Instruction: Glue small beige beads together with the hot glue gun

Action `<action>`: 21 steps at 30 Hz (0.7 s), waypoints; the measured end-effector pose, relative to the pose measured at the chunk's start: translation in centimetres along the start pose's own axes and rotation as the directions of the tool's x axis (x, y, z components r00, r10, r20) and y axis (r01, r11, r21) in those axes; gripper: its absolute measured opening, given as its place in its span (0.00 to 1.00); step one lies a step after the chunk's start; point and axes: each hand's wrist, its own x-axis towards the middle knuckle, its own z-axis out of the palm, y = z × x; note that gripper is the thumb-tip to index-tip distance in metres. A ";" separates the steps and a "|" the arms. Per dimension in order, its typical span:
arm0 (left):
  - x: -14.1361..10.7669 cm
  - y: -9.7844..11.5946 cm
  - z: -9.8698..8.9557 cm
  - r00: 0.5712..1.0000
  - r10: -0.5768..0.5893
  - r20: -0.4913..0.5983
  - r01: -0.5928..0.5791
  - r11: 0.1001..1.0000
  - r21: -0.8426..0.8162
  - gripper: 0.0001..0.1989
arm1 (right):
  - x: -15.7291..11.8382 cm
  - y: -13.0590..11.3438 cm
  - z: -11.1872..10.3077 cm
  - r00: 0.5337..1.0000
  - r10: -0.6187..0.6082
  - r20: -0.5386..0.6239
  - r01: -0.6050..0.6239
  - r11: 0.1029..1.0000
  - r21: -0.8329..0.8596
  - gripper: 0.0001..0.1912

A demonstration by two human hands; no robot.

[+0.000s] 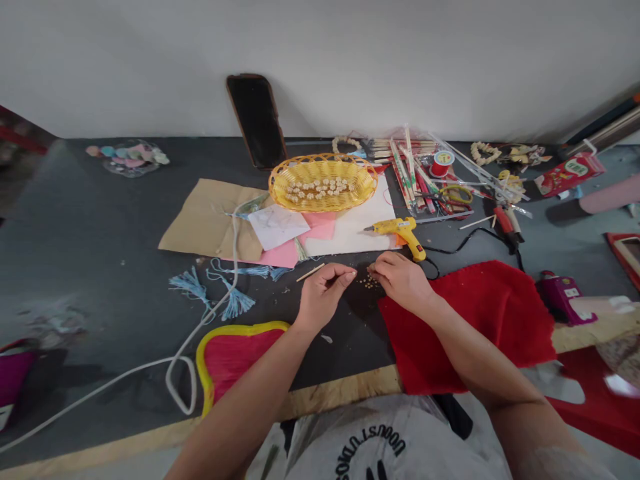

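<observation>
Pieces (369,283), tiny, pale and roundish, lie in a loose scatter on the dark grey worktop (125,280), roughly midway between its back and front edges. They sit between the two bare hands, with the right hand (400,277) nearer: its bunched fingertips are right at the scatter's right side, and whether they hold a piece I cannot tell. The scatter has no clear long axis. From the fingertips of the left hand (327,293), it lies to the right and slightly toward the front edge; thumb and forefinger there are pinched together on a pale speck (355,273), too small to identify. A short, pale wooden stick (311,273) lies just beside that hand, slanting up toward the right. Behind the right hand, the yellow plastic glue gun (400,229) points its nozzle toward the worktop's left edge.
</observation>
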 end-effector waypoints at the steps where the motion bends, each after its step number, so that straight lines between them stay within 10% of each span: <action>1: 0.0 0.0 0.0 1.000 0.002 -0.001 -0.002 1.000 0.001 0.07 | 0.0 -0.1 0.0 1.000 -0.010 0.013 0.010 0.999 -0.037 0.10; 21: -0.1 -0.2 0.0 1.000 0.003 0.014 -0.003 1.000 0.016 0.07 | 0.0 -0.8 0.0 0.999 -0.019 0.050 0.026 0.990 -0.137 0.08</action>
